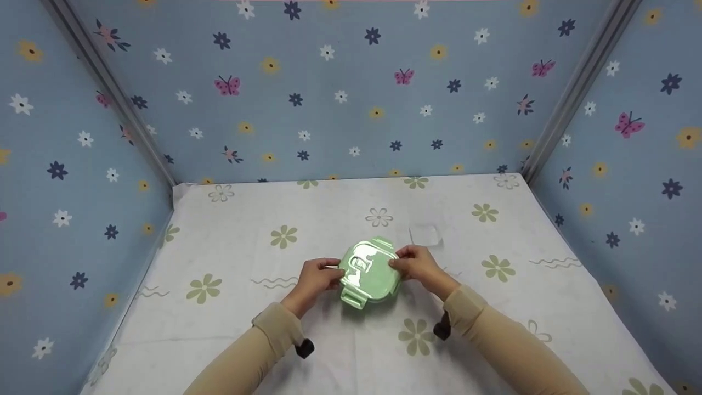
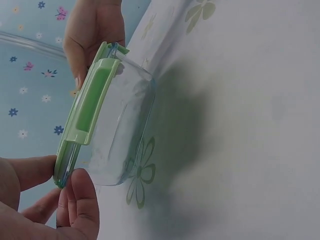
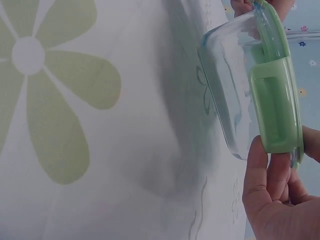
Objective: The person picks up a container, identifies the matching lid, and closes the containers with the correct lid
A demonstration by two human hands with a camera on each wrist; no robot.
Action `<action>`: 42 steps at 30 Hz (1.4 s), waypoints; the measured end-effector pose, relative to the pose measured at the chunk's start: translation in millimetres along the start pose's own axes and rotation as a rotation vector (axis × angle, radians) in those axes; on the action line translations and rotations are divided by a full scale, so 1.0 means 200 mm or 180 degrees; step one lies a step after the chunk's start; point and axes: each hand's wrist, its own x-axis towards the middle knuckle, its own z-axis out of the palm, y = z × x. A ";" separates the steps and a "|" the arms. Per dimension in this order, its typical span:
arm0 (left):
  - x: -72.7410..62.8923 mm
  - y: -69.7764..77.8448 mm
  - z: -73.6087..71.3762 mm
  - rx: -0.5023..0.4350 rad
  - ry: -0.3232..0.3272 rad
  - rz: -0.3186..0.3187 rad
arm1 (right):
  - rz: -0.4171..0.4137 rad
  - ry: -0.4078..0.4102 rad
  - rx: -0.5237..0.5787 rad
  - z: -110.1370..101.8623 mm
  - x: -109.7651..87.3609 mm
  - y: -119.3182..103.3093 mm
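A clear glass food container (image 2: 125, 130) with a green lid (image 1: 373, 271) is held between both hands, seemingly a little above the tablecloth, its shadow beneath it. My left hand (image 1: 318, 280) pinches the lid's left rim, thumb on top and fingers underneath. On the opposite side, my right hand (image 1: 422, 266) grips the rim the same way. A green side latch (image 3: 275, 107) hangs down along the glass in the right wrist view; whether it is snapped tight I cannot tell. Reflections obscure what, if anything, lies inside.
A small, whitish flat square (image 1: 426, 235) lies on the tablecloth beyond my right hand. White cloth with green flowers (image 1: 236, 329) covers the table. Blue patterned walls (image 1: 340, 71) stand at the back and both sides, with grey posts (image 1: 581, 82) at the corners.
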 end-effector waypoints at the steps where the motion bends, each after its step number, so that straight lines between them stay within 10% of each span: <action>1: 0.01 0.00 0.00 -0.0011 0.0008 -0.0001 | 0.0002 0.0014 0.0030 0.00 0.00 0.00; 42: 0.29 0.02 -0.03 0.0165 -0.0335 0.0214 | 0.0406 0.0360 -0.0051 0.04 -0.16 0.09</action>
